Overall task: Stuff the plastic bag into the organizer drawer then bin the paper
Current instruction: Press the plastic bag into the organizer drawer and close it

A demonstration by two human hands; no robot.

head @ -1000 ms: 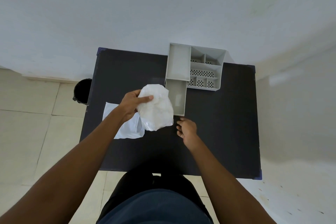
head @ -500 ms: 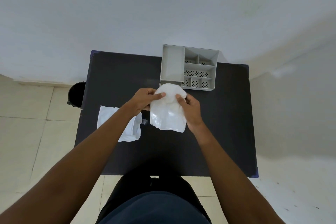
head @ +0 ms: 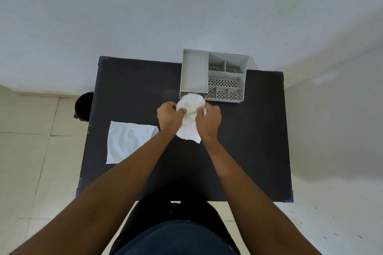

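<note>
Bag (head: 190,109) newly scrunched, two hands (head: 169,115)

White plastic bag (head: 190,109) and white paper (head: 128,143) lie on the black table (head: 248,141); the grey organizer (head: 213,75) there has dotted floors.

L hand (head: 169,115) & R hand (head: 210,119) fisted together, arms extended fwd.

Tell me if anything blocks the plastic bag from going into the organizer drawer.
Nothing visible does. Both the left hand and the right hand grip the plastic bag right in front of the organizer. The drawer mouth is mostly hidden behind the bag, so what is inside cannot be seen.
</note>
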